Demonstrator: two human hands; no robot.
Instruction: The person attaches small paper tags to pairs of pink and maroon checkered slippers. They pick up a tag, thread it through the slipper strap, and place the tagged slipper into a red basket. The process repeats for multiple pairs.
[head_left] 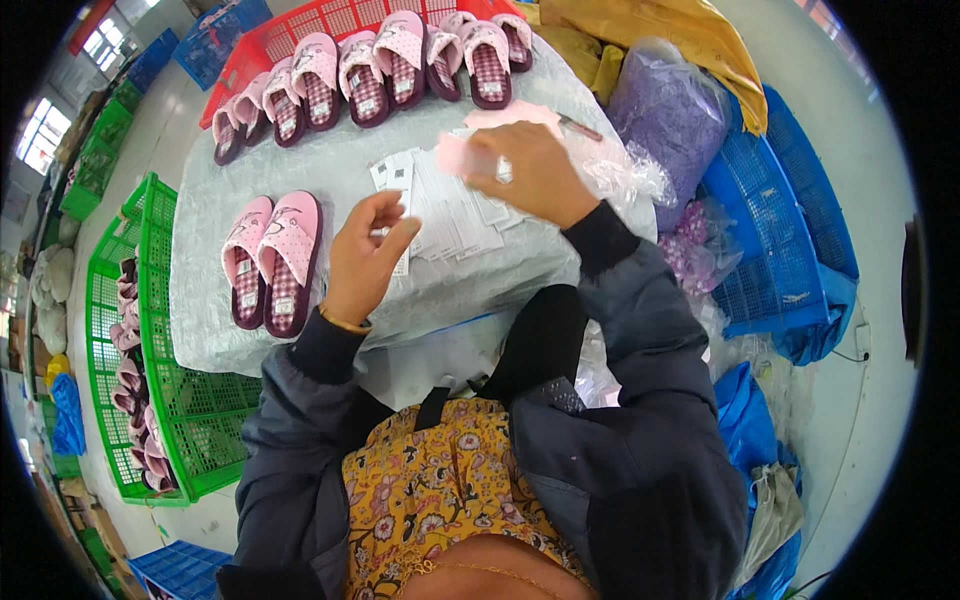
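Observation:
My right hand (535,175), slightly blurred, reaches over the table and pinches a thin pink piece (455,155); I cannot tell whether it is paper or cloth. Another pink piece (515,114) lies just beyond. Nearer the left, my left hand (363,258) has bent fingers with the thumb apart, and nothing shows between them. Beside its fingertips is a white printed label strip (400,180). Between the hands, white labels (435,215) lie in a loose, overlapping spread. A pair of pink slippers (288,250) with checked plum insoles sits left of my left hand.
Several similar slippers (368,75) line the table's far edge, before a red crate (232,75). A green crate (205,400) with slippers stands left of the covered table (210,345). At right are a pen-like object (580,128), clear plastic, a purple bag (670,110) and blue crates (765,220).

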